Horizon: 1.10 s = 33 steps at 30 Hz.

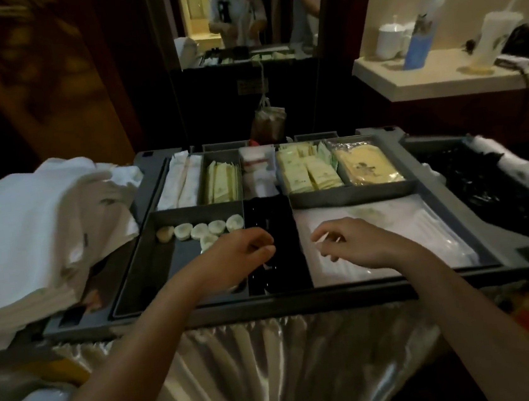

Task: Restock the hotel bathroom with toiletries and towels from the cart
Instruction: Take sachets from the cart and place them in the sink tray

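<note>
- A dim hotel room: the cart's grey tray (pixel 301 300) faces a mirror, and the bathroom tabletop (pixel 423 76) is far right.
- Round soaps (pixel 208 228) lie in a left-to-right row in the front-left compartment.
- The left hand (pixel 243 254) is nearest, just short of the row's right end. Its thumb meets curled fingers, but I cannot tell whether it is pinching anything.
- The right hand (pixel 354 244) hovers loosely curled, seemingly empty, over clear packets (pixel 408 233).
- Folded towels (pixel 29 227) are piled left of the tray.

Left grip (pixel 240 255) and right grip (pixel 351 244) hover over the cart tray (pixel 301 300), fingers curled.
</note>
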Tool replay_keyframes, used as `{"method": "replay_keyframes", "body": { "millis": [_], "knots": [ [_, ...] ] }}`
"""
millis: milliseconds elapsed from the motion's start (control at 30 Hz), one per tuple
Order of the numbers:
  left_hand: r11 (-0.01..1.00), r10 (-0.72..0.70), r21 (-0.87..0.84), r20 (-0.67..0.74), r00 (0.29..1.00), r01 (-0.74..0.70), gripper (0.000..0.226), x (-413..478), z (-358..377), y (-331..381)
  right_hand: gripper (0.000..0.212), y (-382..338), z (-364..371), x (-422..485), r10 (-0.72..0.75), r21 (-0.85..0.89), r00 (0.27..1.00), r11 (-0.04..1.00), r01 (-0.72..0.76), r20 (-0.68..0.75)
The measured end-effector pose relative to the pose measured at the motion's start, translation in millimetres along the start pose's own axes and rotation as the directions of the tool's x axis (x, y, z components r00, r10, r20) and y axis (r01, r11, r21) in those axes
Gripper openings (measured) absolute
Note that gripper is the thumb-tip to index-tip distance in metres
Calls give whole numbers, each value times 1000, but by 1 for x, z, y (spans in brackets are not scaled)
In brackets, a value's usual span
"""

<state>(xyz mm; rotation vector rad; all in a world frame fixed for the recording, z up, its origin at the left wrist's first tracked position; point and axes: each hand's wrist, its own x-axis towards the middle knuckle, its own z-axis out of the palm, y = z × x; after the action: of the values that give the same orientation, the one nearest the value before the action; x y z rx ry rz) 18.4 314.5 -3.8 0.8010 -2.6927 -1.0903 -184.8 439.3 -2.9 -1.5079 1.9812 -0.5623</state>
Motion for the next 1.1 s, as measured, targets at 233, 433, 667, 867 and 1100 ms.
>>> {"method": "replay_keyframes", "body": {
  "millis": [233, 433, 667, 867, 1100],
  "knots": [
    [1000, 2, -15, 20, 1000, -1, 27, 85, -27, -36, 22, 20, -34, 80, -14, 38, 999, 999, 13, 44],
    [1000, 9, -15, 76, 997, -8, 29, 156, -36, -61, 26, 44, -54, 153, 75, -38, 997, 996, -76, -12],
    [974, -69, -208, 108, 992, 91, 36, 220, -19, -74, 44, 71, -58, 211, 111, -117, 980, 984, -131, -164],
    [914, -201, -353, 34, 979, 200, 37, 255, 4, -83, 61, 84, -60, 247, 95, -127, 982, 985, -117, -165],
    [914, -241, -363, -122, 963, 183, 23, 263, 19, -89, 66, 98, -59, 271, 101, -146, 993, 983, -110, -66]
  ]
}}
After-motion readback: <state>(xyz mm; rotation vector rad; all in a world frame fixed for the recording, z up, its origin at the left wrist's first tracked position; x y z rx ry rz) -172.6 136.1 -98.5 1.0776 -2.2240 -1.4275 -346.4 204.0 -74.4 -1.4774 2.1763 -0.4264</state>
